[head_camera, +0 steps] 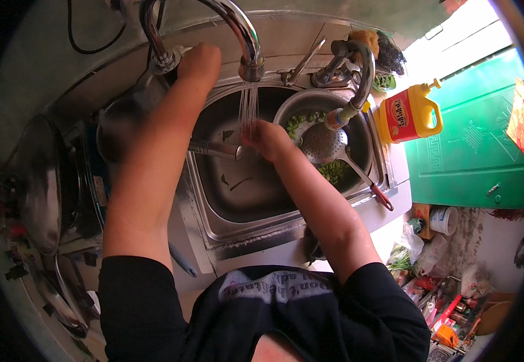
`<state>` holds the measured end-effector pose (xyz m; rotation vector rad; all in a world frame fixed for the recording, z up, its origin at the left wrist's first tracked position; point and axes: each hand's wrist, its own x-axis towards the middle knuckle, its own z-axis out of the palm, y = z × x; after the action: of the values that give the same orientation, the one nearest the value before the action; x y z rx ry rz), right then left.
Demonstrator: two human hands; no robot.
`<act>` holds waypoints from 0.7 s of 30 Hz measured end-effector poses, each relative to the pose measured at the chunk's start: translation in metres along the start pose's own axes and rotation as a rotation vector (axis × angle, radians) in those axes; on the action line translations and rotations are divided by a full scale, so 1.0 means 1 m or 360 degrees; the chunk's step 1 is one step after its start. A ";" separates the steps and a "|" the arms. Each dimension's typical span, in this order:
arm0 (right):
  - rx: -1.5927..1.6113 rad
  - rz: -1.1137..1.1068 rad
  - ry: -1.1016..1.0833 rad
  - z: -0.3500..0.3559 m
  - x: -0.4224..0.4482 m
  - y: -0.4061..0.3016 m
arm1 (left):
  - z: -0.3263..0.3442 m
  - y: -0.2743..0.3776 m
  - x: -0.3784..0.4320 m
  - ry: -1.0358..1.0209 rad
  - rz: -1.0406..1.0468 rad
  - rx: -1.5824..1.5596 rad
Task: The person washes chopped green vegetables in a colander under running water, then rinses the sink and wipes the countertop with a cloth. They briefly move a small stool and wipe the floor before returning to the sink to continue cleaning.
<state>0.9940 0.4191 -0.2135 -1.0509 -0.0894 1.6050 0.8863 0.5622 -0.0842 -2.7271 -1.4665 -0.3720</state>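
My left hand is at the base of the near chrome faucet, beside its fitting. Its fingers are hidden behind the back of the hand, so its grip does not show. Water streams from the spout onto my right hand, which is low over the steel sink basin. Those fingers are bent and blurred by the water; whether they hold anything is unclear. Some leaf scraps lie on the basin floor. To the right, a metal bowl holds cut green vegetables and a perforated skimmer.
A thick metal handle juts over the basin's left side. The second faucet arches above the bowl. A yellow jug stands right of the sink near a green door. On the left is a large pan lid.
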 end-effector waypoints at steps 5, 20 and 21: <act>0.0014 0.0064 0.0008 0.007 0.006 0.000 | 0.001 -0.001 0.001 -0.0016 0.0004 0.0008; -0.0459 0.0118 0.0090 -0.011 -0.011 0.025 | 0.000 -0.001 0.000 -0.0042 0.0008 0.0083; -0.0257 0.0108 0.0077 -0.011 -0.007 0.019 | 0.000 -0.001 0.001 -0.0065 0.0010 0.0080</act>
<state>0.9863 0.4017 -0.2266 -1.2278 -0.1542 1.6536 0.8856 0.5633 -0.0844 -2.7152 -1.4559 -0.2770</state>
